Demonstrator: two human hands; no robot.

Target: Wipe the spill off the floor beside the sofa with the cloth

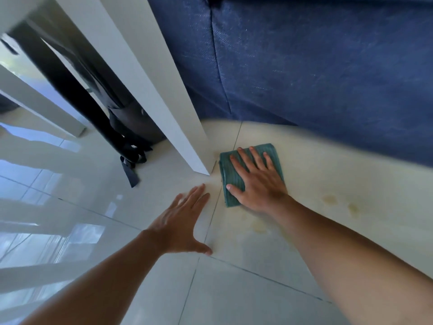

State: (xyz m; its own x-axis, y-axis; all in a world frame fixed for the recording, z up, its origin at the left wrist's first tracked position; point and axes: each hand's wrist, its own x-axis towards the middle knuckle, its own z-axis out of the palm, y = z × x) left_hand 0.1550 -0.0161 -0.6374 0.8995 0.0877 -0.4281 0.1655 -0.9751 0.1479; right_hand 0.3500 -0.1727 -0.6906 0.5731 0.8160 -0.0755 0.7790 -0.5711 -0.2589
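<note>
A folded teal cloth (230,174) lies flat on the pale tiled floor (246,289), close to the blue sofa (316,66). My right hand (259,181) presses down on the cloth with fingers spread, covering most of it. My left hand (181,221) rests flat on the bare tile to the left of the cloth, fingers apart, holding nothing. Yellowish spill patches (259,225) show on the floor just below the cloth. More yellowish patches (339,204) lie to the right of my right wrist.
A white table leg (164,95) stands on the floor right beside the cloth's left edge. Behind it lies a dark bag with straps (131,146). More white legs (46,106) stand at the far left. The sofa's base runs along the right.
</note>
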